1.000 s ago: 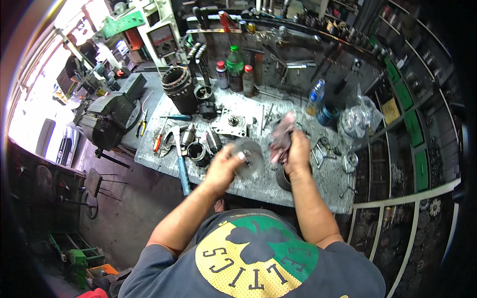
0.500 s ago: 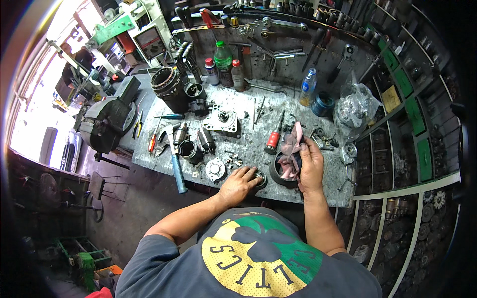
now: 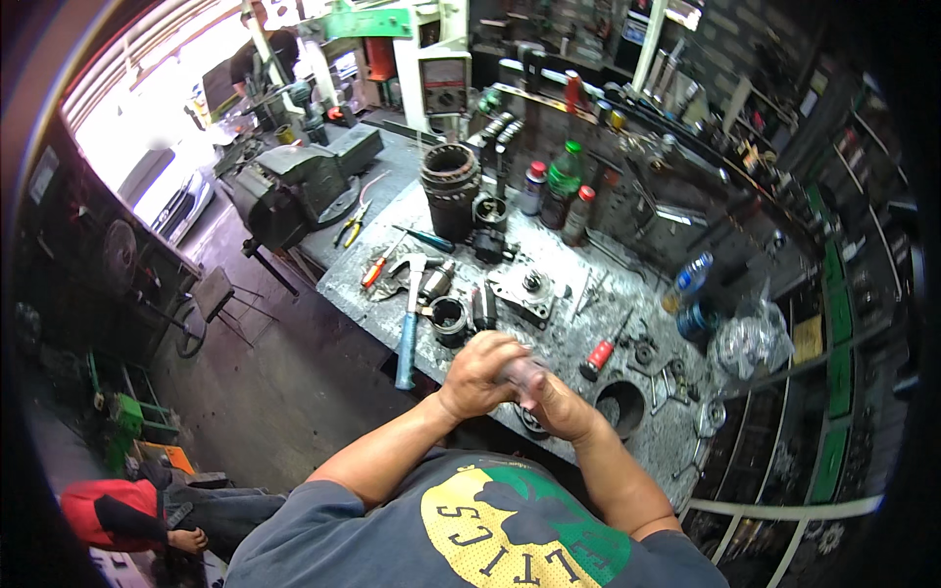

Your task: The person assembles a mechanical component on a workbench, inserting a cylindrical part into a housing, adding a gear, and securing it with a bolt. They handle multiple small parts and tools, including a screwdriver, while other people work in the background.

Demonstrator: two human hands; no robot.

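My left hand (image 3: 478, 380) and my right hand (image 3: 566, 410) are brought together above the bench's near edge. Bunched between them is a pinkish rag (image 3: 525, 376), with the fingers of both hands closed around it. Whether the rag wraps anything cannot be made out. Partly covered by my hands, a small round metal part (image 3: 532, 421) lies below them. Just right of my right hand stands a dark open cylinder (image 3: 635, 421). Beyond it lies a screwdriver with a red handle (image 3: 596, 360). A claw hammer with a blue handle (image 3: 406, 348) rests left of my hands.
A bench vise (image 3: 294, 186) is mounted at the left. Across the workbench (image 3: 392, 220) stand a tall dark cylinder (image 3: 451, 191), bottles (image 3: 564, 176) and a metal housing (image 3: 529, 292). A clear plastic bag (image 3: 753, 338) sits at the right, beside shelving. Another person in red (image 3: 113, 514) is at lower left.
My right hand has brought the rag out of the dark cylinder and leftward. My left hand has risen from the small round part to meet it. The view has turned left.
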